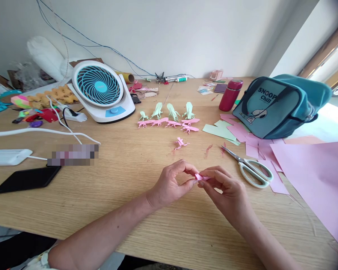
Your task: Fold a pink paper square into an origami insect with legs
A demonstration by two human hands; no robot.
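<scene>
Between my two hands is a small folded piece of pink paper [202, 177], raised a little over the wooden table. My left hand [173, 182] pinches its left end between thumb and fingers. At its right end my right hand [224, 187] grips it the same way, and the fingers cover part of the paper. A pink paper insect [180, 143] stands just beyond my hands. Farther back are rows of folded figures, several pink insects [173, 123] and several pale green ones [172, 111]. Scissors [255, 172] with white-and-green handles lie to the right of my right hand.
Pink paper sheets [312, 168] and green strips [219, 130] lie on the right, by a teal bag [270, 107] and a red flask [230, 95]. On the left stand a white fan [101, 90], a black phone [26, 179], a white charger [9, 157] and loose cables.
</scene>
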